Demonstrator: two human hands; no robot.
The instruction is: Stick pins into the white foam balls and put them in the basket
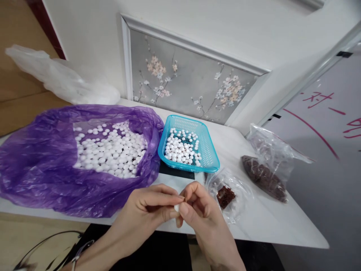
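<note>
In front of me, over the table's near edge, my two hands meet at the fingertips. My left hand (150, 210) pinches a small white ball (176, 207) between thumb and fingers. Closed against its other side is my right hand (204, 216), thumb and index finger pressed on the ball; a tiny brownish bit may be between the fingertips, too small to tell. Just beyond the hands stands a turquoise plastic basket (210, 148) holding many white balls. To the left, a purple plastic bag (42, 150) lies spread wide with many more white balls inside.
Right of my hands lies an open clear bag (239, 201) with small reddish-brown pieces (225, 197). Behind it, a clear bag of dark brown material (262, 175) leans near a whiteboard (324, 158). A white plastic bag (64, 81) and cardboard (19, 75) sit at back left.
</note>
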